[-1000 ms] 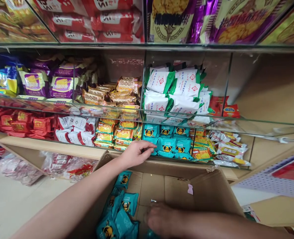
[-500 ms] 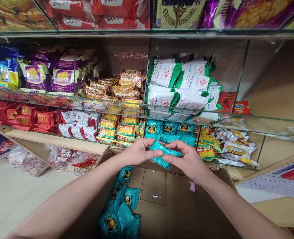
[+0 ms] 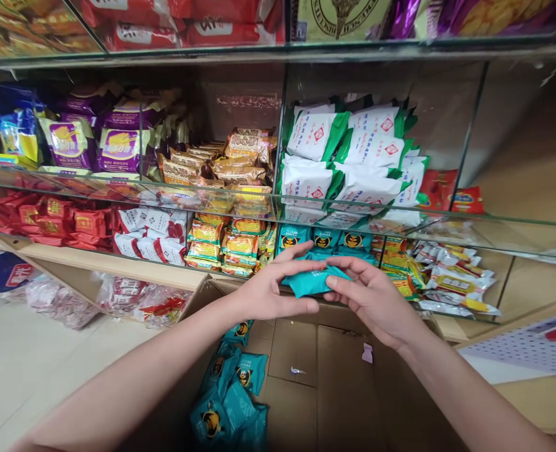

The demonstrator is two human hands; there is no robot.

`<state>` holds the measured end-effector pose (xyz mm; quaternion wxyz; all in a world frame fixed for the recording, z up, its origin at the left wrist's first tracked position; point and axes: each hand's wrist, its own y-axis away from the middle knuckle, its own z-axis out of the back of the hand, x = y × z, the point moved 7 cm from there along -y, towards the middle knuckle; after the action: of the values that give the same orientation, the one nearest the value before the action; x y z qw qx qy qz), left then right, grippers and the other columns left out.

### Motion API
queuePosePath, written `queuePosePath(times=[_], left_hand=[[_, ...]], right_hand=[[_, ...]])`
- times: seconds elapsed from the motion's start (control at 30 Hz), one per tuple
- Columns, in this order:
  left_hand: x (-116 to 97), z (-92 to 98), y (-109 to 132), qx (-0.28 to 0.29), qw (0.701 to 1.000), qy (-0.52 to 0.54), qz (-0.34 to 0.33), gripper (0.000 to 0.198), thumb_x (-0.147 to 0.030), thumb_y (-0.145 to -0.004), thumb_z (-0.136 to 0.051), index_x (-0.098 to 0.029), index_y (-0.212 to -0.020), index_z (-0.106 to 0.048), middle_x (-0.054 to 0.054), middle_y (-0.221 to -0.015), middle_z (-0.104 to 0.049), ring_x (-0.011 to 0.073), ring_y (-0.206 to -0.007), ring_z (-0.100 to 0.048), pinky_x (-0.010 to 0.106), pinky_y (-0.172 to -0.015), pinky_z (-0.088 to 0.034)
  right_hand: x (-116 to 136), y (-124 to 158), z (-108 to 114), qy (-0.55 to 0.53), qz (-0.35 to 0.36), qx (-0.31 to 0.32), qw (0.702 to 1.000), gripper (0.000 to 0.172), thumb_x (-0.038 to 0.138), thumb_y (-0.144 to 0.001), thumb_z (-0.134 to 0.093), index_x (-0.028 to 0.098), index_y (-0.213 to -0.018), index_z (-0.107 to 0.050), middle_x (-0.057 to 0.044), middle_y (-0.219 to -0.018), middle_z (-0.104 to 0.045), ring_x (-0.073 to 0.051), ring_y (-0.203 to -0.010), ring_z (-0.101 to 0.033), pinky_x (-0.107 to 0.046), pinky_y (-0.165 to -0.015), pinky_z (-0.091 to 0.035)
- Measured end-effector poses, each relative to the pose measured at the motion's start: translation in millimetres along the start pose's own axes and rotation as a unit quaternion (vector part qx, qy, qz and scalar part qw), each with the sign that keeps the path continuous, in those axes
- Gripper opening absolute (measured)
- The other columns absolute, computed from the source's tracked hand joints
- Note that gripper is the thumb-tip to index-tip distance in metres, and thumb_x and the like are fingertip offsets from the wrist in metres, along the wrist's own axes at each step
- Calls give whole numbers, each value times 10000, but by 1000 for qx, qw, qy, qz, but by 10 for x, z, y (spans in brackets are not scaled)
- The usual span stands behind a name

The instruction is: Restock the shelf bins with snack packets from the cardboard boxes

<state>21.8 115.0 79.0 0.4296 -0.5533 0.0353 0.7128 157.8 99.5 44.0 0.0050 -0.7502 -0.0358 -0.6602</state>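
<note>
Between my hands, above the back edge of an open cardboard box (image 3: pixel 339 376), is a small teal snack packet (image 3: pixel 314 282). My right hand (image 3: pixel 369 292) pinches its right end between thumb and fingers. Around the packet's left side, my left hand (image 3: pixel 278 285) has its fingers stretched and thumb apart, close to the wrapper. Several more teal packets with a black and gold emblem (image 3: pixel 243 370) lie in the left part of the box. Just behind my hands, similar teal packets (image 3: pixel 324 240) stand in rows on the lower shelf, partly hidden by my fingers.
Glass panes (image 3: pixel 231 194) front the shelf compartments. White and green packets (image 3: pixel 348 157) fill the shelf above; yellow packets (image 3: pixel 245 245) and white-gold packets (image 3: pixel 457 276) flank the teal ones. Plastic-wrapped goods (image 3: pixel 122 295) lie low at the left. A pink scrap (image 3: pixel 367 353) is in the box.
My left fingers have opened from the teal packet, which both hands gripped before. The packet has turned over to a plainer side, and my right hand still holds it.
</note>
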Motion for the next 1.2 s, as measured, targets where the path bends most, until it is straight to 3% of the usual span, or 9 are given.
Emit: queuePosePath(times=[0.1,0.23,0.4,0.57,0.7,0.8,0.87,1.03,1.2], left_hand=[[132,9,-8,-31,993,99,48,717,-360,-658,-679,-287,-1288,-346,102,-1381,-294,268,-1210,-371,419,-941,-393],[232,13,-29,-76,984,146,65,651,-264,-686,-664,-249,-1254,-346,108,-1208,-466,210,-1055,-508,332,-837,-471],[185,-15,-58,-91,990,97,37,605,-219,-698,-642,-249,-1235,-366,85,-1204,-454,153,-937,-548,267,-768,-484],[248,16,-112,-150,982,82,82,442,-279,-682,-652,-167,-1081,-499,19,-790,-587,93,-628,-539,212,-549,-461],[238,107,-126,-158,985,28,64,398,-286,-725,-603,-153,-1080,-481,69,-966,-584,114,-748,-573,229,-624,-475],[267,205,-96,-125,981,-135,68,330,-238,-751,-564,-151,-1066,-517,72,-994,-592,115,-757,-583,231,-639,-471],[312,235,-75,-89,969,-221,70,247,-214,-758,-549,-149,-995,-569,59,-956,-617,119,-753,-587,245,-667,-473],[342,191,-60,-33,948,-316,30,190,-213,-792,-501,-151,-927,-619,52,-915,-643,145,-851,-581,263,-742,-466],[340,140,-63,-4,943,-331,26,212,-233,-811,-474,-162,-942,-624,44,-928,-652,142,-844,-590,265,-761,-464]], right_hand=[[74,-6,29,38,85,-31,995,385,332,-608,-701,197,-925,-528,-65,-1110,-536,-138,-778,-603,-321,-683,-535],[131,3,-17,112,168,-21,979,306,326,-675,-649,214,-930,-521,-74,-1169,-504,-173,-986,-549,-329,-817,-480],[132,-35,-1,104,166,-7,981,475,297,-707,-622,247,-1115,-384,-45,-987,-597,-158,-884,-593,-347,-787,-485],[217,-36,116,55,182,-92,977,457,321,-653,-665,247,-1019,-400,-30,-940,-603,-160,-805,-604,-325,-700,-505],[257,-56,164,120,205,-83,968,355,345,-725,-588,232,-1036,-460,-29,-919,-593,-161,-814,-581,-319,-696,-491],[321,-62,218,283,244,-82,924,448,308,-774,-524,241,-1200,-400,-56,-984,-578,-173,-833,-567,-333,-714,-469],[304,-102,192,387,242,-45,889,519,267,-778,-510,229,-1263,-329,-74,-995,-585,-194,-877,-566,-355,-747,-457],[175,-236,20,536,235,67,808,320,198,-809,-439,204,-1122,-505,-84,-1082,-594,-211,-998,-536,-369,-834,-431],[231,-308,-1,577,274,12,769,262,166,-789,-480,143,-1018,-604,-95,-983,-639,-225,-929,-539,-369,-829,-431]])
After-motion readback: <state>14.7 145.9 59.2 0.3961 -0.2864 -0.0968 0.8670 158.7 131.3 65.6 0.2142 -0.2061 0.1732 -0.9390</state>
